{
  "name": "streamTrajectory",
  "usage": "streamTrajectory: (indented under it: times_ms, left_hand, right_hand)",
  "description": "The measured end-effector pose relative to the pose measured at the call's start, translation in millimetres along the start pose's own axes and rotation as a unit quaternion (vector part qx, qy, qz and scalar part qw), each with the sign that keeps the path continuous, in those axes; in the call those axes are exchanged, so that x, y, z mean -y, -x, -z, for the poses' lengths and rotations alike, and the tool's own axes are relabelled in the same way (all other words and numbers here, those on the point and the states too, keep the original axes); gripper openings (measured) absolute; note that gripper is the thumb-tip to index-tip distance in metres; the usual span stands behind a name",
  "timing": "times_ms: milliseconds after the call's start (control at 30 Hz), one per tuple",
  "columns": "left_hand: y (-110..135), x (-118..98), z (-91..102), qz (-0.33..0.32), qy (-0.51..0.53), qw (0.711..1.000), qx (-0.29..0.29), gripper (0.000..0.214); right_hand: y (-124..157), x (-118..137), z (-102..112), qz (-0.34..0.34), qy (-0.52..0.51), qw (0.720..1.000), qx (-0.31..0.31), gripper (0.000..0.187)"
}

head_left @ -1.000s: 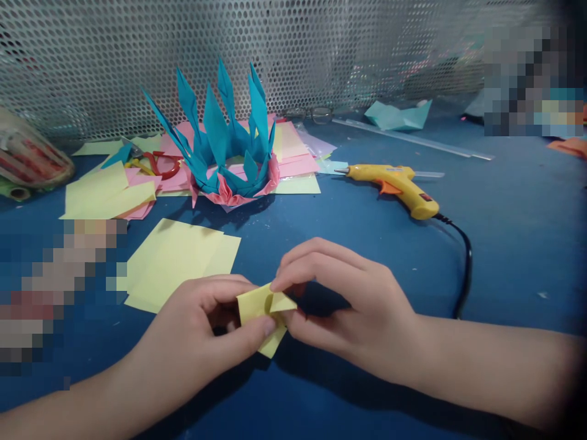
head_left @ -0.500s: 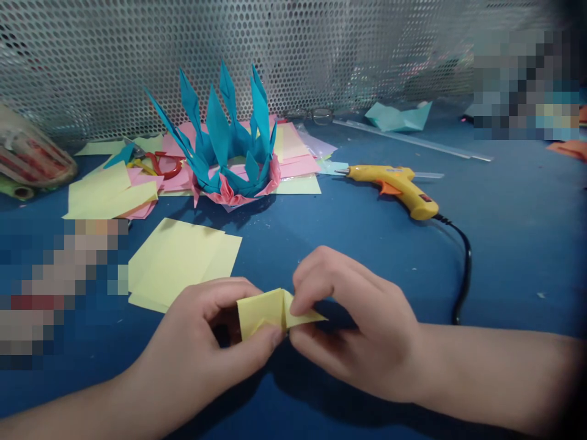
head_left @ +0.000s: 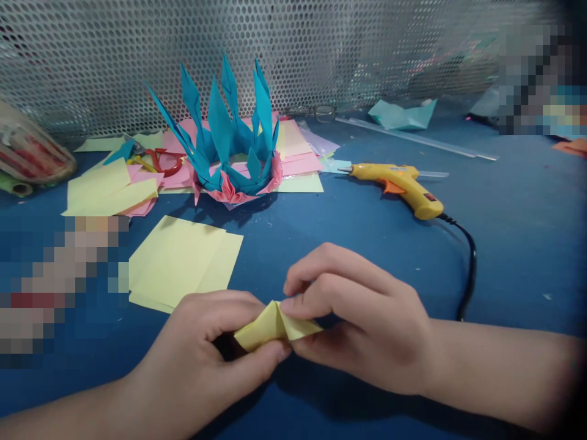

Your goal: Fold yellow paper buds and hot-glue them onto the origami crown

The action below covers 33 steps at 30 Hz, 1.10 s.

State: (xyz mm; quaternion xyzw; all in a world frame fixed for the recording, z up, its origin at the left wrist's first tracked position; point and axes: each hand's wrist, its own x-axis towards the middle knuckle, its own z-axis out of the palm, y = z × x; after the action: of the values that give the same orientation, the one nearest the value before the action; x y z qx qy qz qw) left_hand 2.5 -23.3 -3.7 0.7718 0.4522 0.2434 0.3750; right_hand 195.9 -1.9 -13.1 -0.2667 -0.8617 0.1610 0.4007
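You hold the folded paper (head_left: 259, 330) between your two hands, over the blue table (head_left: 348, 229), low and near the middle of the view; it is yellow, with a crease rising to a small peak between a left part and a right flap.

Your left hand (head_left: 197, 342) grips the left part, thumb laid along its near edge and the other fingers behind it, where most of them are hidden; your right hand (head_left: 367, 324) pinches the flap, a bent fingertip on its upper side and the thumb below, though the exact contact underneath cannot be told; another finger of that hand is curled above, clear of the paper; your two thumb tips are close together at the near edge.

Just beyond your left hand lie the loose yellow sheets (head_left: 178, 260), overlapping and flat; farther back stands the crown (head_left: 219, 125), blue points upright over a pink folded band, with the coloured papers (head_left: 300, 150) under and behind it; to its left are the scissors (head_left: 167, 164), red handles showing.

Beyond your right hand the glue gun (head_left: 408, 180) lies on its side, nozzle toward the crown; its black cord (head_left: 474, 263) curves down toward your right forearm; behind the gun lie clear sticks (head_left: 417, 139) and a teal paper (head_left: 403, 116).
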Motion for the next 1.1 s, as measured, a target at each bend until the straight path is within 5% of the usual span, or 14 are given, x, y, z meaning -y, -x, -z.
streamTrajectory:
  times_ms: [200, 700, 1100]
  left_hand:
    - [-1.0, -0.6, 1.0, -0.01, 0.008, 1.0, -0.008, 0.019]
    - [-4.1, 1.0, 5.5, 0.113, 0.07, 0.99, 0.045, 0.02]
    - [-6.6, 4.0, 15.4, 0.237, 0.268, 0.927, 0.111, 0.015]
  right_hand:
    - [2.8, -2.3, 1.9, 0.093, 0.068, 0.993, 0.018, 0.011]
    - [0.4, -6.1, 1.6, 0.054, -0.013, 0.998, 0.038, 0.009]
    - [1.1, -9.8, 3.5, 0.063, -0.013, 0.997, 0.04, 0.012]
